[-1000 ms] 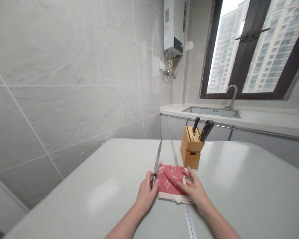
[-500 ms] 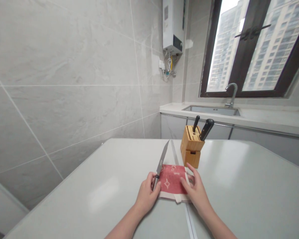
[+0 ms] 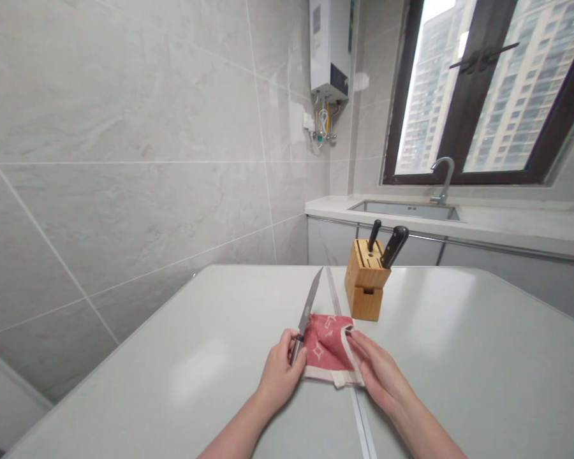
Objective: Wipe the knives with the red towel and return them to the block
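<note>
A kitchen knife (image 3: 310, 301) points away from me, its handle wrapped in the fingers of my left hand (image 3: 282, 366). Its blade runs along the left edge of a folded red cloth (image 3: 328, 344) with a pale border, which lies on the table. My right hand (image 3: 377, 370) grips the cloth's right edge, the thumb and fingers closed about the raised border. That edge is lifted and bent, and the cloth creases toward the middle. Part of the right fingertips is hidden by the fold.
Behind the cloth stands a wooden knife block (image 3: 366, 277) with two black-handled tools in it. The white table (image 3: 210, 338) has a seam down its middle. Farther back are a counter with a sink (image 3: 402, 209), a faucet (image 3: 444, 178) and a wall-mounted water heater (image 3: 330, 51).
My right hand has closed on the cloth's right edge and lifted it, so the cloth now bulges and creases. My left hand keeps the knife in nearly the same place.
</note>
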A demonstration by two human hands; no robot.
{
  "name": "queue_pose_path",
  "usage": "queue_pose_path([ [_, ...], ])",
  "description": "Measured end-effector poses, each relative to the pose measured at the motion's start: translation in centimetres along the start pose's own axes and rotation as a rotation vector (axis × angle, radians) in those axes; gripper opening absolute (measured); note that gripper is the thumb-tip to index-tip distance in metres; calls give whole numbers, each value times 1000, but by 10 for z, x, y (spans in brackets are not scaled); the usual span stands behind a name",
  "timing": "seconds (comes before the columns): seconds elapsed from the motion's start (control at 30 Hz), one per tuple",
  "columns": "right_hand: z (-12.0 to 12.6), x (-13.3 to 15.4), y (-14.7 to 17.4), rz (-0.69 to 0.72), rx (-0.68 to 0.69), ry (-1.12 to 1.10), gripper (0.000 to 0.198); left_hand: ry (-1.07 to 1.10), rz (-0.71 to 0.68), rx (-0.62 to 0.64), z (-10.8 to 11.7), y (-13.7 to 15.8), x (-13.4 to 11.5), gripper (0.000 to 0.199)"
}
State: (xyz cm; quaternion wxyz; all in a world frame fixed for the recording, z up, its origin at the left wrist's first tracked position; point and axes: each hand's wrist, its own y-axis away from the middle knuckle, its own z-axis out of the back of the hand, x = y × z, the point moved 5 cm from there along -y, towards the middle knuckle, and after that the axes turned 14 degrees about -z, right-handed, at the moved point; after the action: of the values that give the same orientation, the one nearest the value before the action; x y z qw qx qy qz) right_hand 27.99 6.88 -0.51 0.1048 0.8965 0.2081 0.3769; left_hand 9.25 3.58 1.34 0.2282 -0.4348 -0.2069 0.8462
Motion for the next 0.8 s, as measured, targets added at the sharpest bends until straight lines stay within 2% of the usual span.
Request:
queue_pose_path([
  [0.1,-13,-7,7,-81,76,83,22,-6,1,0,1,-1,0,12],
  [0.17,-18,-10,9,-91,107,236,23,-18,5,-10,2,-1,0,13],
  [0.27,-18,-9,6,53,50,510,33,-34,-4,-13,3,-1,-2,13],
  [0.33,-16,-8,3,138,3,596,39,-47,-13,-7,4,-1,-4,12],
  [0.43,-15,-9,1,138,-6,585,35,-64,-21,12,4,-1,-8,14],
  [0.63,-9,-7,2,98,-121,571,29,-57,-47,51,3,-1,-14,14],
  [0.8,-3,-2,4,134,-143,343,23,-82,-42,31,5,-2,-15,15],
])
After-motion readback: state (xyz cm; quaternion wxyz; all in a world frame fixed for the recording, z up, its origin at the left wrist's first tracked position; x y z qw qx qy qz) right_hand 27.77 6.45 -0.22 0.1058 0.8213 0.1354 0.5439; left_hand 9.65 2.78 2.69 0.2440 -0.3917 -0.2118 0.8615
